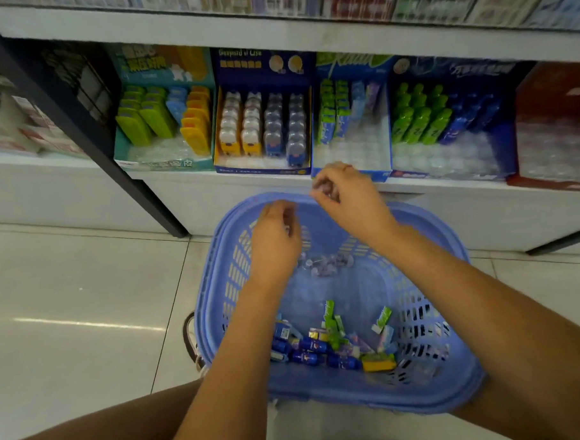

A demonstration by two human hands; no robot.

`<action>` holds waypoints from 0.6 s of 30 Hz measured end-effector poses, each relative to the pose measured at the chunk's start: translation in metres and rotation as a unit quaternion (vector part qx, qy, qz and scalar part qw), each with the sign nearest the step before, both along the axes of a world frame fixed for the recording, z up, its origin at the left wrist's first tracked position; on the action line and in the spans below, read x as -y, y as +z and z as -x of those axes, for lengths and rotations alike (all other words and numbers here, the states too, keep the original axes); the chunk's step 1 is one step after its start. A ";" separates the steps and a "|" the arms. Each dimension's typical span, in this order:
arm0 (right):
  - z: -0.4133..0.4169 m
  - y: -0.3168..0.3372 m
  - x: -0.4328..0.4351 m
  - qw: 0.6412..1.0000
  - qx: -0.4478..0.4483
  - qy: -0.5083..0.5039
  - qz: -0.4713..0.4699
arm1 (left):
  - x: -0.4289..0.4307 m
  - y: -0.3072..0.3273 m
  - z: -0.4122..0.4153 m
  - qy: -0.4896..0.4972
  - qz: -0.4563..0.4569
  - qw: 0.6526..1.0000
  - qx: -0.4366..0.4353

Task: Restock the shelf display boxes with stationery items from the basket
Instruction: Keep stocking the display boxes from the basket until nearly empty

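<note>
Head view.
Basket [457, 393]: blue, set on the floor below the shelf [446, 183]. Stationery [334, 347] is heaped at its near end, clear pieces [323, 263] at its far end.
Right hand [347, 197]: held above the far rim, just before a half-filled display box [352, 150]. A small item [327, 188] is pinched in curled fingers.
Left hand [276, 237]: held over the basket, fingers curled. Whether anything is held cannot be told.

- Shop, stationery aisle: white shelving [274, 37] w/ a row of printed retail display boxes [265, 169], each holding identical items in neat cols.
- More packaged goods on the shelf above, blurred.
- Blue plastic basket [323, 394] w/ loose stationery items [321, 348], on pale tiled floor [69, 296].
</note>
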State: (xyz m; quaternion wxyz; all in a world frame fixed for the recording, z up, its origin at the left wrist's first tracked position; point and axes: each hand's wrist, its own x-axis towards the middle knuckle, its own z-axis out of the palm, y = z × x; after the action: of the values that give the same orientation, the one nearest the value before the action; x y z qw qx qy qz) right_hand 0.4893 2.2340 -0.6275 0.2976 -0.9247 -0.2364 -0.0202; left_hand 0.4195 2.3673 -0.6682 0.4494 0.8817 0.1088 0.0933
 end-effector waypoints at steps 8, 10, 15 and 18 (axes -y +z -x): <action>0.050 -0.136 0.083 0.836 -0.418 0.003 0.356 | 0.063 -0.107 0.044 -0.267 -0.114 0.848 -0.443; 0.053 -0.158 0.091 0.817 -0.434 -0.001 0.380 | 0.070 -0.128 0.051 -0.274 -0.121 0.830 -0.470; 0.048 -0.192 0.097 0.729 -0.509 0.003 0.459 | 0.070 -0.156 0.051 -0.265 -0.123 0.818 -0.496; 0.053 -0.198 0.103 0.727 -0.440 0.102 0.518 | 0.069 -0.165 0.052 -0.268 -0.127 0.809 -0.508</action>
State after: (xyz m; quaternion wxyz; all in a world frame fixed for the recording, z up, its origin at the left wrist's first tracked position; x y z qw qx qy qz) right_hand 0.4362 2.1308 -0.8252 -0.1562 -0.8106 -0.1457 0.5452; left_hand 0.3677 2.2987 -0.8332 0.2208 0.8469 0.0681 -0.4789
